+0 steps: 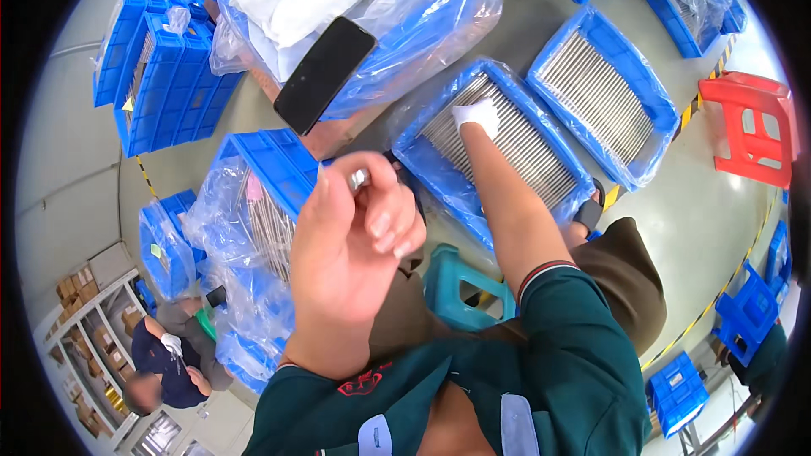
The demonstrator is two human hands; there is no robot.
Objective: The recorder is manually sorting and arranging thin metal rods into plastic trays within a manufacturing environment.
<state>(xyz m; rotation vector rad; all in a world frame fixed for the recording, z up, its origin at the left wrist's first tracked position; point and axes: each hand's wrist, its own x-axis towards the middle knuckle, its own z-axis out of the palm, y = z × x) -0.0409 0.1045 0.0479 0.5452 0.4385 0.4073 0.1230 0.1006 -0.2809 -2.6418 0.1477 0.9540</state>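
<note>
My left hand [351, 236] is raised close in front of me, bare, palm toward me, its fingers curled in. A small shiny silver piece [360, 178] sits at the bent index finger; whether it is a ring or a held part I cannot tell. My right arm stretches out to a blue crate [528, 101] lined with clear plastic. White material, apparently a glove, covers my right hand [478, 115], which rests on the rows of thin metal rods [528, 156]. Its fingers are not distinct, so their grip is hidden.
A second rod-filled crate [663, 131] stands to the right. Ahead, a black phone [325, 76] shows before a plastic-covered blue bin [439, 21]. Bagged rods [269, 219] are at left. A teal stool [448, 287], red stool [748, 127] and seated person [173, 363] surround me.
</note>
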